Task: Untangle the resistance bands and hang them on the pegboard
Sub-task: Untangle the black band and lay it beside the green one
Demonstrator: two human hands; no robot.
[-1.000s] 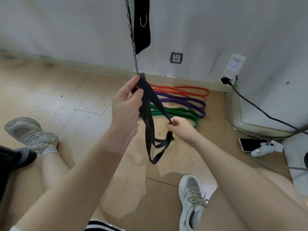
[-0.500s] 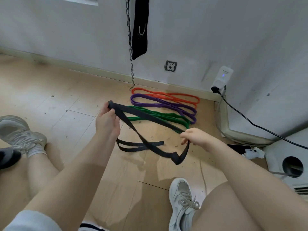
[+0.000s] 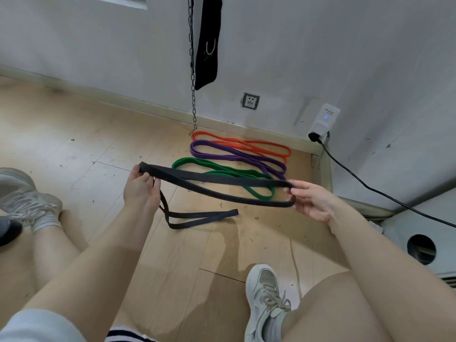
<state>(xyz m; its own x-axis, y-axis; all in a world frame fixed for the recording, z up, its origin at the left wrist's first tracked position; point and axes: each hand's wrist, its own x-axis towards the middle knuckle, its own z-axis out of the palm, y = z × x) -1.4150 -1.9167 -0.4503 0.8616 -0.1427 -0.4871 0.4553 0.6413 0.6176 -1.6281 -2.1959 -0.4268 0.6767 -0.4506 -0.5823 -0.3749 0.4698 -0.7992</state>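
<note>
A black resistance band (image 3: 222, 187) is stretched between my hands above the wooden floor. My left hand (image 3: 142, 191) grips its left end. My right hand (image 3: 312, 202) pinches the loop at its right end. A slack part of the same band hangs below my left hand and lies folded on the floor (image 3: 202, 219). Behind it, laid side by side on the floor, are a green band (image 3: 223, 171), a purple band (image 3: 237, 156) and an orange band (image 3: 246, 144). No pegboard is in view.
A metal chain (image 3: 192, 70) and a black strap (image 3: 208, 40) hang down the white wall (image 3: 98, 58). A wall socket (image 3: 250, 101) and a white plug-in device (image 3: 325, 119) with a black cable (image 3: 370, 188) sit to the right. My knees and white shoes (image 3: 265, 299) frame the floor.
My hands have pulled apart, drawing the black band out into a long, nearly level loop. The slack loop has dropped from the air onto the floor.
</note>
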